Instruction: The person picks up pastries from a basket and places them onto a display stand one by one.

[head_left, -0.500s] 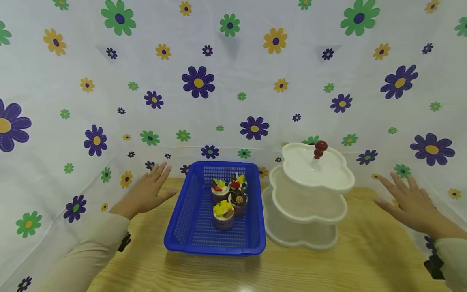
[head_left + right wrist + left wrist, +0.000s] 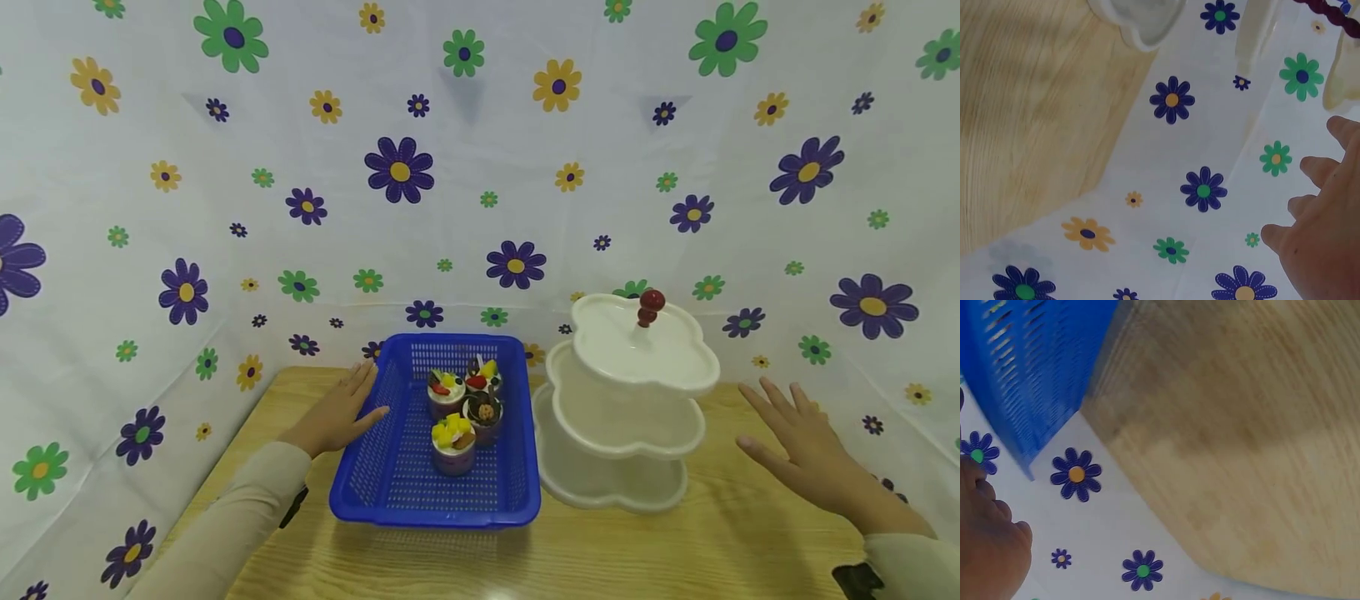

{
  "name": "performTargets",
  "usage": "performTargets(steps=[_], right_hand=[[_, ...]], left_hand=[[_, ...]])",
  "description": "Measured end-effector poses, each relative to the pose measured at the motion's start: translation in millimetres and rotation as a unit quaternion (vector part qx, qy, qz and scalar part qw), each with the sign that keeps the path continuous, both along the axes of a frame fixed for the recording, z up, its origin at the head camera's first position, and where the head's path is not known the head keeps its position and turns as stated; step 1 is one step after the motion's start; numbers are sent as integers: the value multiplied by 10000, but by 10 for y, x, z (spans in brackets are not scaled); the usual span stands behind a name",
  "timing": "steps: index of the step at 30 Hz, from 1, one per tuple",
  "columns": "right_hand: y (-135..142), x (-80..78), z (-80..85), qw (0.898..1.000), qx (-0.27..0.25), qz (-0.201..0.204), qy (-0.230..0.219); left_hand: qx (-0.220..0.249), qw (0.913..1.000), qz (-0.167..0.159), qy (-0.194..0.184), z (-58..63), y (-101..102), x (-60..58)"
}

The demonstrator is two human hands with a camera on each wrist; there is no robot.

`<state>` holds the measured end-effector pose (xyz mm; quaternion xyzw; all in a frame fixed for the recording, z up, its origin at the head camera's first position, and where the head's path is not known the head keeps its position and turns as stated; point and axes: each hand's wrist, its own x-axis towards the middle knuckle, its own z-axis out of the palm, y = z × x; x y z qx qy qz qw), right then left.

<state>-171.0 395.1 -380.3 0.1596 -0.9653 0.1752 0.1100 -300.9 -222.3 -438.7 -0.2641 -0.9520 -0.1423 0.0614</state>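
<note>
Over the left edge of a blue plastic basket (image 2: 352, 500) hovers my left hand (image 2: 333, 417), fingers extended and holding nothing; whether it touches the rim I cannot tell. Inside the basket stand several dessert cups, among them one topped with yellow fruit cubes (image 2: 452, 437) and a chocolate one with a nut (image 2: 483, 414). My right hand (image 2: 806, 458) is spread in the air to the right of a white three-tier stand (image 2: 637, 358), apart from it. The stand has wavy-edged trays and a red knob (image 2: 651, 307). In the right wrist view, that hand (image 2: 1325, 231) has nothing between its fingers.
Basket and stand sit side by side on a light wooden table (image 2: 600, 550). A white cloth with printed flowers (image 2: 495, 142) hangs behind the table and along both sides.
My left hand has moved right, from beside the basket to its left edge. My right hand has come left and slightly down, closer to the stand. The head view has shifted slightly.
</note>
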Motion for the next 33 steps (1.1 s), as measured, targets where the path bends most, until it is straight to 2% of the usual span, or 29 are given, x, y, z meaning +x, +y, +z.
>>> performTargets(steps=[5,11,15,22,27,30,33], right_hand=[[-100,38,-85,9994,-265,206,51],[-155,80,-175,9986,-439,308,-1],[-186,118,-202,9978,-562,345,-49],[-350,222,-163,9959,-725,550,-14],[-601,313,-75,9934,-661,834,418],[-832,344,-34,9834,-792,1312,976],[-1134,352,-4,9683,-1143,1889,1168]], left_hand=[[32,9999,8,-101,-133,11,-26],[-128,9984,115,-545,-164,20,-52],[-162,9981,113,-584,-176,29,-55],[-163,9983,92,-544,-189,18,-53],[-173,9984,90,-529,-189,10,-37],[-177,9983,111,-549,-180,23,-21],[-128,9985,102,-529,-166,41,-20]])
